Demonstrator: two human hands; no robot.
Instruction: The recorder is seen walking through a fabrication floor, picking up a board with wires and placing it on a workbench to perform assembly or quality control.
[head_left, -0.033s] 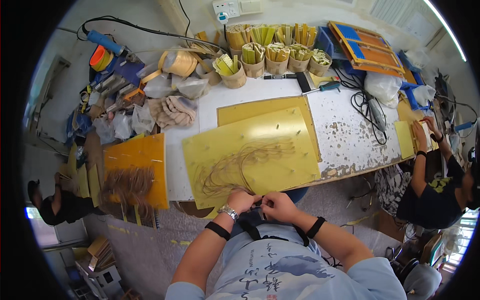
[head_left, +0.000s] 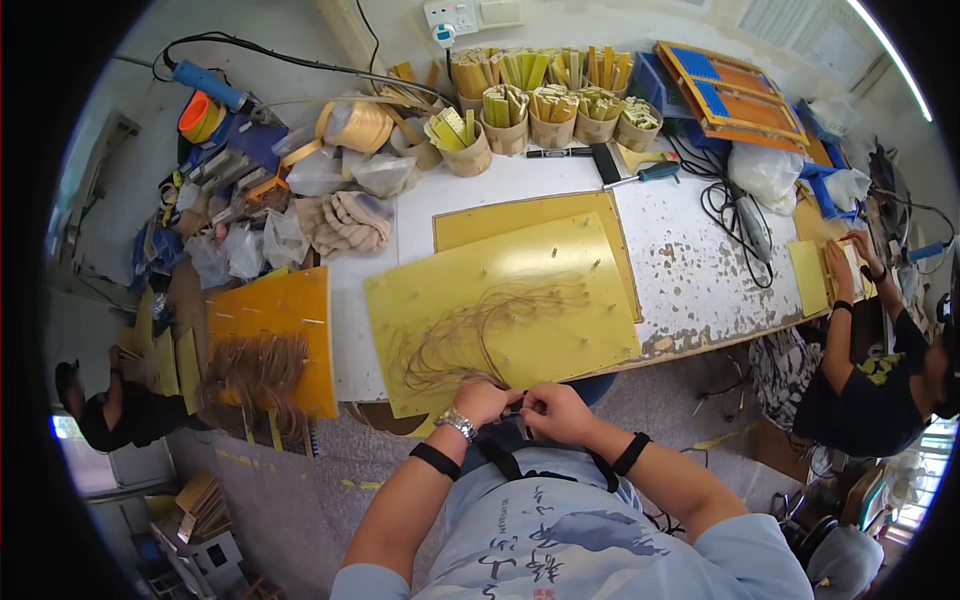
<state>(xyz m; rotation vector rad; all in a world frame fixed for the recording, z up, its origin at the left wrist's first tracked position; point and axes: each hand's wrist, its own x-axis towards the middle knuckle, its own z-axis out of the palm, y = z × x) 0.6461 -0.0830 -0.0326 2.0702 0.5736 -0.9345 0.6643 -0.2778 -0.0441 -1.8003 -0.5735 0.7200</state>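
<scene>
At the front edge of the table, my left hand is closed, with a metal watch on its wrist. Close beside it, my right hand has its fingers pinched together. Something small and dark shows between the two hands, too small to make out. Just beyond them lies a yellow board, tilted over the table edge, with short upright pins across it. A bundle of thin brown wires curves over the board, its near ends running toward my left hand.
A second yellow board lies under the first. To the left, an orange board carries hanging brown wires. Tubs of yellow strips line the back, near a brush and screwdriver. Co-workers sit at both sides, one with hands on the table.
</scene>
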